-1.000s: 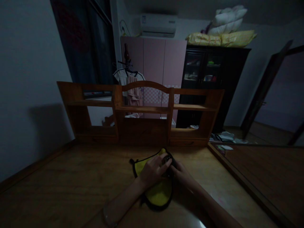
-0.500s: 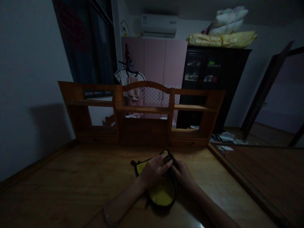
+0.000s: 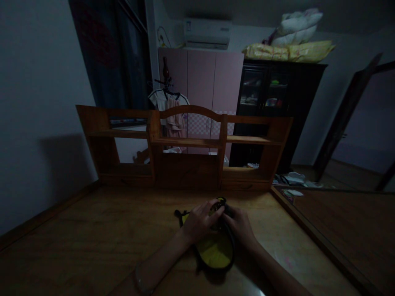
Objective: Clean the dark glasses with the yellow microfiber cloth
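A yellow cloth with a black border (image 3: 216,251) lies on the wooden desk (image 3: 92,242) just in front of me. My left hand (image 3: 199,220) rests on the cloth's far part, fingers bent over a small dark object (image 3: 219,204) that I cannot make out in the dim light. My right hand (image 3: 240,224) meets it from the right, fingers curled against the same dark object and the cloth's edge. Both hands touch each other over the cloth.
A wooden shelf unit (image 3: 185,142) stands along the desk's back edge. Behind it are a pink wardrobe (image 3: 212,82), a dark cabinet (image 3: 271,94) with bedding on top, and hanging clothes (image 3: 168,107). A raised wooden rim (image 3: 308,230) borders the desk on the right.
The cloth has slid a little to the right and its visible yellow area has shrunk. Both hands have shifted slightly right with it.
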Motion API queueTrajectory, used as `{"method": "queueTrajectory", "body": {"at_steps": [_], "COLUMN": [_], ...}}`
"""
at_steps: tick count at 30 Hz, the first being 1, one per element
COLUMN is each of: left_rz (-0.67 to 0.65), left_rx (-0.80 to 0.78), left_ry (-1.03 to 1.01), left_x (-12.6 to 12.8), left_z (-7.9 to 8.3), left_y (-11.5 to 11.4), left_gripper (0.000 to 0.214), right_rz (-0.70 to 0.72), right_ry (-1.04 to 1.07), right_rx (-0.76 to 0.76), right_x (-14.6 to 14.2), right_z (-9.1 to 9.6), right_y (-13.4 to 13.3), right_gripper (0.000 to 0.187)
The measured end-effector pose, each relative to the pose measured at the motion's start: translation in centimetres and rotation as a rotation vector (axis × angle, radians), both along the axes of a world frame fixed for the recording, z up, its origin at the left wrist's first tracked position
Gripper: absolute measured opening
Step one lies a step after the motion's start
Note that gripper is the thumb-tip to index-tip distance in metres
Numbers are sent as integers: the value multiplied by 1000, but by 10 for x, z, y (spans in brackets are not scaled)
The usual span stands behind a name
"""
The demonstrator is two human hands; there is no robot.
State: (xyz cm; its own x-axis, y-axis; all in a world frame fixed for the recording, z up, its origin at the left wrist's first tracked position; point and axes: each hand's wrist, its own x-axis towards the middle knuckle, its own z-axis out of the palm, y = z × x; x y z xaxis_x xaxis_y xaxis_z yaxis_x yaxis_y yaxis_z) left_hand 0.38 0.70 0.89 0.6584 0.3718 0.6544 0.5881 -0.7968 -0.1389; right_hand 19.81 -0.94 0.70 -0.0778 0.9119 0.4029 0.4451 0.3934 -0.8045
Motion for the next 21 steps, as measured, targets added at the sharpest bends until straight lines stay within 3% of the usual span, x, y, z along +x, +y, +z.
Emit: {"method": "queueTrajectory", "body": {"at_steps": [5,13,16,21], "left_rz": [-16,-32,-36,-37], "left_rx": [5,-13,38,119], "left_ry": [-18,-15,-15,-16], "left_x": [-1,-2,-2,-3], "left_z": [0,2,1,1], "left_y": [1,1,1,0], "left_gripper": [70,71,61,40], "right_rz": [90,232,272,270], "right_ry": [193,501,515,401], "right_rx": [-71,-372,-345,-184], "right_x": [-4,-8,-7,-9], "right_z": [-3,-24,-26,-14], "right_y": [4,13,11,4], "right_gripper": [26,32,34,35]}}
